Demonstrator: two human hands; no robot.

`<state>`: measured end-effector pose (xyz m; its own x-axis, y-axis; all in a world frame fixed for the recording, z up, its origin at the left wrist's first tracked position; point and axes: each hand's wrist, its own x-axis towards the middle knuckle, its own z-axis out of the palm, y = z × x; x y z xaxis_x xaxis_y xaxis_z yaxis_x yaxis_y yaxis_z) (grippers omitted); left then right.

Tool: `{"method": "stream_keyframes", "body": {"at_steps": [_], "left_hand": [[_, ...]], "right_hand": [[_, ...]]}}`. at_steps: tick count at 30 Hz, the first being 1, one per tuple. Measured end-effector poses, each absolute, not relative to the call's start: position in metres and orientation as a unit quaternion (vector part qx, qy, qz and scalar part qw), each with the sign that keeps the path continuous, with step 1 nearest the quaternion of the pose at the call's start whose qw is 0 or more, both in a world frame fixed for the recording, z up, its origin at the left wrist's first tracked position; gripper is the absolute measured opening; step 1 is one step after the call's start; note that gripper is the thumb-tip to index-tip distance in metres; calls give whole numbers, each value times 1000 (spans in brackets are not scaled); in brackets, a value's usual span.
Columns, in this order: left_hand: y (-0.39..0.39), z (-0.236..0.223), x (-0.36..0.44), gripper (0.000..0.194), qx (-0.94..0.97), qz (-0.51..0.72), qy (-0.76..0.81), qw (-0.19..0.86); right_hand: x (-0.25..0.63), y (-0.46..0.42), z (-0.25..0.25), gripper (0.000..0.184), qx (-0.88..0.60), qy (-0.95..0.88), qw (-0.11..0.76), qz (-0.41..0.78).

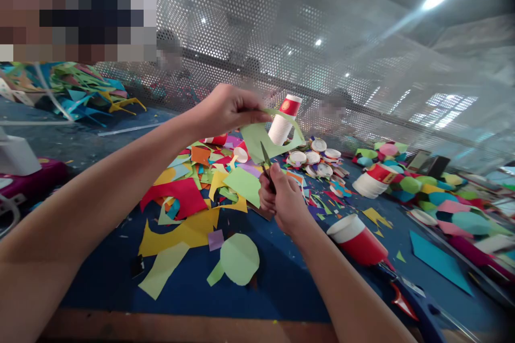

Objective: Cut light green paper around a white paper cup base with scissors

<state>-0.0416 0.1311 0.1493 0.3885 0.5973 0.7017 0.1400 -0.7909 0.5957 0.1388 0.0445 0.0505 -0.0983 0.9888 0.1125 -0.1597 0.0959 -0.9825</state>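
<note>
My left hand (233, 110) pinches the upper edge of a light green paper sheet (257, 142), which has a large curved opening cut in its right side. In my right hand (284, 195) is a pair of scissors (265, 156), blades pointing up in front of the sheet's lower part. Whether the blades touch the paper I cannot tell. Below, on the blue tabletop (281, 289), lies a pale green paper disc (240, 259), partly over a green strip. A yellow cut sheet (177, 233) and a red piece (177, 196) lie to its left.
Stacked paper cups (284, 118) stand behind the sheet. A red-and-white cup (358, 238) lies beside my right forearm, near a blue glue gun (418, 295). Cut scraps cover the middle. Colourful paper shapes (454, 209) line the right; a perforated metal screen (241, 27) rises behind.
</note>
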Motion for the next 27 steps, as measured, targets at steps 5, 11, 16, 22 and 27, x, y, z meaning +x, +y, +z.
{"method": "stream_keyframes", "body": {"at_steps": [5, 11, 16, 22, 27], "left_hand": [[134, 148, -43, 26, 857, 477, 149, 130], [138, 146, -43, 29, 865, 482, 125, 68], [139, 144, -42, 27, 856, 501, 115, 50], [140, 144, -40, 26, 855, 502, 120, 44], [141, 143, -40, 29, 856, 500, 122, 47]], "right_hand": [[139, 45, 49, 63, -401, -510, 535, 542], [140, 48, 45, 62, -393, -508, 543, 542], [139, 48, 45, 62, -384, -506, 548, 543], [138, 46, 46, 62, -381, -503, 548, 549], [136, 46, 49, 65, -384, -489, 559, 548]]}}
